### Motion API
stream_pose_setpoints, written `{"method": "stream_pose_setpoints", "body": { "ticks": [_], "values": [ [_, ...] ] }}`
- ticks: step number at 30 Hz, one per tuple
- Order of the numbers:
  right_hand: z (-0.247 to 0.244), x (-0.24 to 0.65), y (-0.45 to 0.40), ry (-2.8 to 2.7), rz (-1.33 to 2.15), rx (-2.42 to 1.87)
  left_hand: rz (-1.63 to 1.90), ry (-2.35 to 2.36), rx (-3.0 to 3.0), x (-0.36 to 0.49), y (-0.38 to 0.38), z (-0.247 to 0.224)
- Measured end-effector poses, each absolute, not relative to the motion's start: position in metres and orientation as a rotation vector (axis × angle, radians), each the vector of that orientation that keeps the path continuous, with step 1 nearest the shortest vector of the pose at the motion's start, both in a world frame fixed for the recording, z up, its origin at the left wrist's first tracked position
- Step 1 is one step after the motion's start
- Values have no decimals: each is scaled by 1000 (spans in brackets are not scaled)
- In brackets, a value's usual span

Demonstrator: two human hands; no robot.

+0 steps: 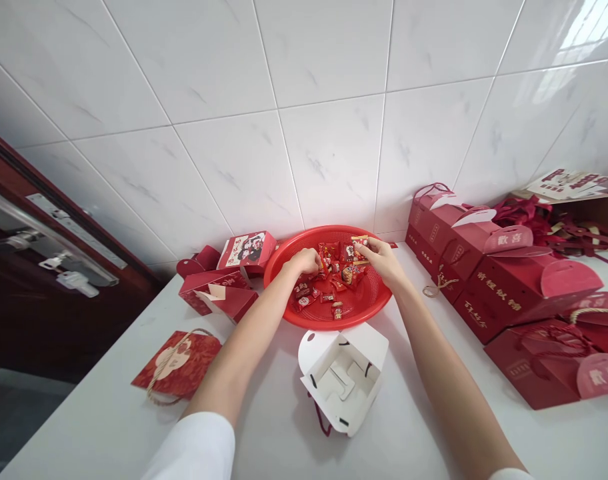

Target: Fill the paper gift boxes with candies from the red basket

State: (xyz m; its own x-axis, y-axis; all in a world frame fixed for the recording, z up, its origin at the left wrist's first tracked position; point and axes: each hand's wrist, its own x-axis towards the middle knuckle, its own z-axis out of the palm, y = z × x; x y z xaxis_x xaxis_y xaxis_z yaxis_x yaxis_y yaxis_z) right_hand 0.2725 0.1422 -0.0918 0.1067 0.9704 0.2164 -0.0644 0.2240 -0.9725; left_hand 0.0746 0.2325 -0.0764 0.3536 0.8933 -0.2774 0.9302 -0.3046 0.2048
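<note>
Open box (342, 380) lies nearside of my right grip (381, 260).
There I pinch a packet (358, 243); what my left grip (307, 262) holds, I can't tell.

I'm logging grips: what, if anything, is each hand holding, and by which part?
The right hand holds a packet, apparently by its side. The left hand is in the basket; whether it holds anything cannot be told.

Head view, forward and down

red basket (334, 325), red-wrapped sweets (351, 275), white-lined box (341, 383), dark red boxes (519, 287) with gold lettering (475, 314), grey-veined white tiles (329, 160)
</note>
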Motion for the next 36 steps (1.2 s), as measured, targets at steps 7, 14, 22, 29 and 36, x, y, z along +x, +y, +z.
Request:
{"method": "stream_pose_setpoints", "body": {
  "ticks": [7,14,22,29,36],
  "values": [
    [-94,273,142,-1203,1032,-1018,-284,1628,2380,98,219,-82],
    [-97,275,145,-1247,982,-1023,-110,1361,2352,86,231,-79],
    [-102,276,148,-1292,925,-1023,245,1059,2202,75,247,-82],
    [-101,276,147,-1296,941,-1052,7,995,2106,75,239,-79],
    [-100,275,146,-1310,954,-1062,-187,1106,2311,78,231,-75]
  ]
}}
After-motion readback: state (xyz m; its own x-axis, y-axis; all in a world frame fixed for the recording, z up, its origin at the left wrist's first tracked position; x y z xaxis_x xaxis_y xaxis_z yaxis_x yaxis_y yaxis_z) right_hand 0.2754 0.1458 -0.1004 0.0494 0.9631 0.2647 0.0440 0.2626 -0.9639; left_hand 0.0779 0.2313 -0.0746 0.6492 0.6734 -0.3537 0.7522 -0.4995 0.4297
